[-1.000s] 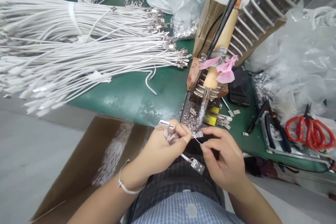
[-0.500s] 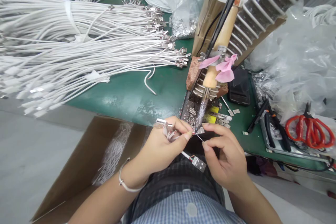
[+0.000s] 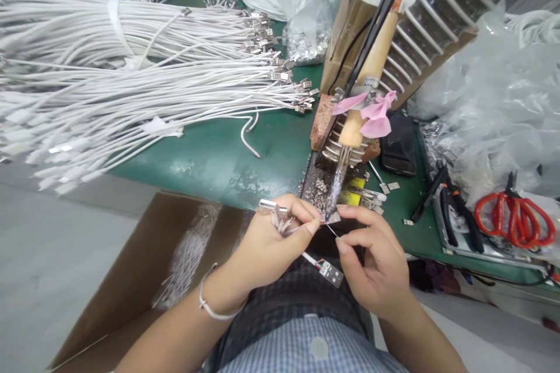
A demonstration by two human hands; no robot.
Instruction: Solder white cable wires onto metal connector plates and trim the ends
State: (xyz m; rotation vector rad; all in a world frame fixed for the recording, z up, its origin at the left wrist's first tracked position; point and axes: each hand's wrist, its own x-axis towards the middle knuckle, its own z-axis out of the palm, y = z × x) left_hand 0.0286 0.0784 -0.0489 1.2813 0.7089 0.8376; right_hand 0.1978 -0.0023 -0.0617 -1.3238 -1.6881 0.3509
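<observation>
1. Cables point(image 3: 310, 257) with metal plugs point(image 3: 331, 273): gripped in fingers of left hand point(image 3: 273, 247), near soldering iron point(image 3: 351, 131).
2. Right hand point(image 3: 376, 268): fingers pinching thin wire point(image 3: 332, 230), far end near iron's tip.
3. White bundles point(image 3: 144, 84) lie on counter point(image 3: 210, 169), leftward.

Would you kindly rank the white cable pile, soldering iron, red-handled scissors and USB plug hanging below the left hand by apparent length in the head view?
Longest to shortest:
1. White cable pile
2. Soldering iron
3. Red-handled scissors
4. Hanging USB plug
</observation>
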